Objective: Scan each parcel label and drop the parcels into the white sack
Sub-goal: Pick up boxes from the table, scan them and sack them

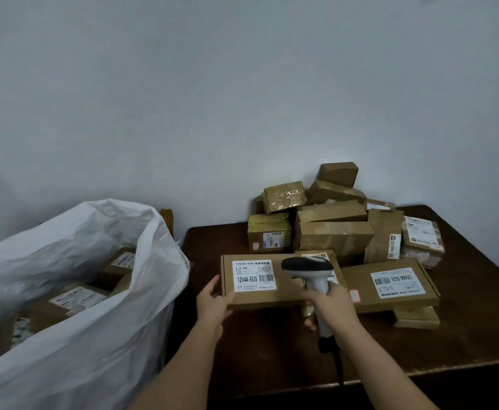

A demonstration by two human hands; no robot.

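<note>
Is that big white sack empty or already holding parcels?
Holding parcels: the white sack gapes open, with several labelled cardboard boxes visible inside.

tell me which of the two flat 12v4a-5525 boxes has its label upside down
The right flat box, lying untouched; the left hand holds the other one, label upright.

The flat box (257, 282) at the centre is plain brown cardboard with a white label (254, 275) printed in black text and barcode stripes. The scanner (313, 279) over it has a black head and a pale grey-white handle with a black cable end. At three o'clock a second flat box (390, 287) is the same brown, with a white label in black print and a small red-and-white sticker at its left edge. The heap of boxes (334, 220) at one o'clock is brown, some under glossy clear tape. The table (272, 350) is dark brown. The sack (94, 291) at nine o'clock is white. The wall (242, 99) is pale grey-blue.
</note>
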